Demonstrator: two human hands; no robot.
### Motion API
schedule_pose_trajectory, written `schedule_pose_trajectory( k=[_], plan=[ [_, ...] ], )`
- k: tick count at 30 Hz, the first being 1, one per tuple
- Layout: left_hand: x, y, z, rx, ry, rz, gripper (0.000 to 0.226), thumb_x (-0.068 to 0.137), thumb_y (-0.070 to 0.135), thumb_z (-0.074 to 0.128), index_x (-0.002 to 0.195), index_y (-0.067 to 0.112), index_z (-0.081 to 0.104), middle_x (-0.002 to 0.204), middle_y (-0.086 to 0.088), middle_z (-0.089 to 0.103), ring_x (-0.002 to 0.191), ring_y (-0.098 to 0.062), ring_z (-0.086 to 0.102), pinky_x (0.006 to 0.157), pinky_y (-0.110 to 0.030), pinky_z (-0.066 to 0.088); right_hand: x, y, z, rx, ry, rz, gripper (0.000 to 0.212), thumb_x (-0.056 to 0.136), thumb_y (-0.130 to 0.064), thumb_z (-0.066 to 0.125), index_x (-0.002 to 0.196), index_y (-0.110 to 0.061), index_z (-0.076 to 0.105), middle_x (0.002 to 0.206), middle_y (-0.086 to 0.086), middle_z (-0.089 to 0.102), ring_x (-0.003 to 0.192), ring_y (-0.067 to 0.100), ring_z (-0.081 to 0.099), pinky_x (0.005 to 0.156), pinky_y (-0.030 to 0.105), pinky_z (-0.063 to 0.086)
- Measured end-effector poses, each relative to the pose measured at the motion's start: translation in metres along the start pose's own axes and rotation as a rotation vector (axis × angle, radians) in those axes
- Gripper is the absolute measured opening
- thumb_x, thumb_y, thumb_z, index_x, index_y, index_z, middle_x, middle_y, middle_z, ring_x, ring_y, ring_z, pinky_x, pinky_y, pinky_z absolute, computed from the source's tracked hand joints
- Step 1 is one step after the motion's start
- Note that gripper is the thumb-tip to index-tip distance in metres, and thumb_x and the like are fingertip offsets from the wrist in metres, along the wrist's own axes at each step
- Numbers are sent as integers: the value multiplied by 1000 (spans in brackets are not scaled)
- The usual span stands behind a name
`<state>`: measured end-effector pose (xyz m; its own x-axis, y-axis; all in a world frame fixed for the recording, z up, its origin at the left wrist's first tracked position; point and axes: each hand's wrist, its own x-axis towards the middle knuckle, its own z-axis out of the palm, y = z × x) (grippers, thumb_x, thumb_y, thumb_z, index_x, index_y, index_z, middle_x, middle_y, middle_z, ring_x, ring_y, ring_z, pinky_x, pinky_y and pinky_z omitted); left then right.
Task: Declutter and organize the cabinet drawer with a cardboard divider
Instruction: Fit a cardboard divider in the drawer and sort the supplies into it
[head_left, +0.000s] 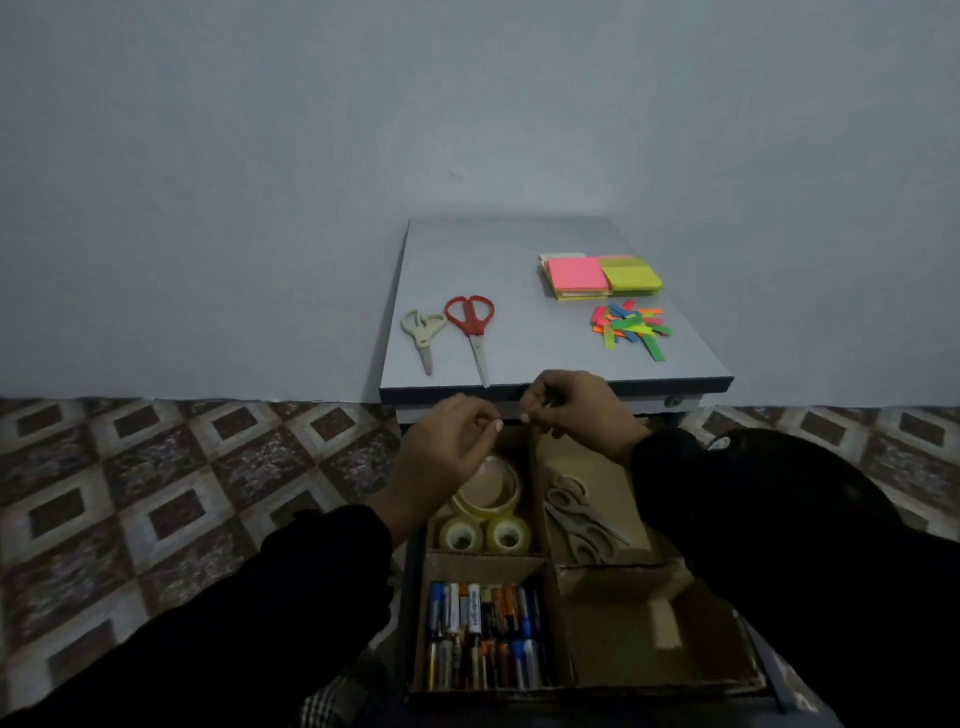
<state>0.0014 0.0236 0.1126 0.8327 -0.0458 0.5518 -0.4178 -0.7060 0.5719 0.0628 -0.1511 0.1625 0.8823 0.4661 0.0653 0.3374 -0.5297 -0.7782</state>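
Batteries: closest to us, packed in rows in the near-left compartment of the cardboard divider. Small, hard, a bit rolly, so we'd scoop them in bunches.
Divider: sits inside the open drawer, just below the cabinet top. Light and stiff-ish, but thin card bends and creases, so we'd hold it by the top edges of its walls, not the middle of a panel.
Tape rolls: one compartment beyond the batteries, a big roll plus two small clear ones. Light, rigid, easy to hook through the hole.
Scissors in divider: compartment right of the tape, hard to see in this dim light.
Left hand: fingers curled, tips pinched together over the far end of the divider; we can't tell what's between them, if anything.
Right hand: same deal, curled and pinching right beside the left, contents unclear.
Still on the cabinet top: beige scissors, red scissors, sticky notes, loose coloured tabs. Tabs are flimsy, we'd gather them as a pile.
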Motion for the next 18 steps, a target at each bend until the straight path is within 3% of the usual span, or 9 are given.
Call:
schedule_pose_trajectory(
  k=[3,5,10,13,18],
  plan=[
    [24,1,-14,6,49,-81,10,89,16,60,94,10,66,81,4,60,70,-4,53,64,-21,46,23,-16,1,-28,73,-32,9,82,-8,68,80,-13,61,68,-11,57,61,2,53,50,6,42],
    [39,-4,-20,90,91,-152,12,89,16,60,97,10,66,85,0,64,72,-13,57,65,-27,48,37,-22,7,-87,104,-34,5,82,-11,68,83,-10,63,74,-6,58,67,7,54,59,13,46],
    [67,-22,-27,329,76,-360,32,94,28,52,122,14,57,115,-8,57,105,-23,53,79,-33,44,66,-28,27,-292,153,30,20,84,-20,66,95,-4,64,97,9,66,92,21,60,84,31,48],
    [79,-29,-30,448,8,-456,45,95,36,49,132,10,47,123,-11,48,113,-26,48,82,-35,43,75,-30,35,-432,166,63,28,86,-29,63,99,-4,61,103,12,62,96,25,58,85,33,48],
    [94,-47,-35,567,-72,-506,45,96,39,46,128,7,49,124,-15,46,112,-31,47,84,-39,43,85,-36,42,-572,145,68,48,86,-43,59,114,-6,50,113,13,57,103,26,55,87,33,46]
  ],
)
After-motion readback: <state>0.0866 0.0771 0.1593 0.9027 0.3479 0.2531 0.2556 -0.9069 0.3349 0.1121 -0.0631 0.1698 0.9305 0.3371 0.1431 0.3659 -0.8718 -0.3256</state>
